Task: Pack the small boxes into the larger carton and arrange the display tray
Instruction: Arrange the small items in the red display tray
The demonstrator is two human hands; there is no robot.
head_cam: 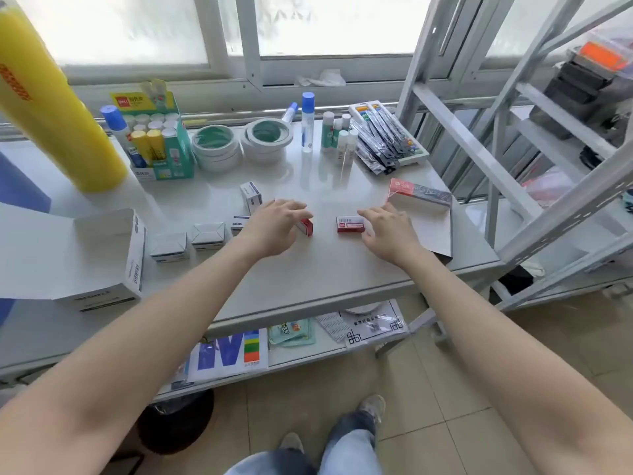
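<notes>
Head view. I see both bare hands reaching over the white surface.

Left hand: fingers spread and loosely curled, tips at a small red box that lies partly under them. Contact is likely, but I cannot tell whether the grip has closed on it.

Right hand: fingers apart and extended, tips touching the right end of a second red box, which lies flat on the surface. Nothing is clamped.

The two red boxes sit near each other at mid-surface, with a gap between them.

Small white boxes: one stands upright just behind the left hand; one is partly hidden by the left wrist; two more lie in a row to the left.

Larger carton: white, flap open, at the left edge of the surface, well apart from the red boxes.

A flat red-and-dark pack rests on a sheet of card just right of the right hand.

Far side: green display tray holding glue sticks, two stacks of tape rolls, a blue-capped glue bottle, a tray of packaged pens. A yellow roll leans in at left.
</notes>
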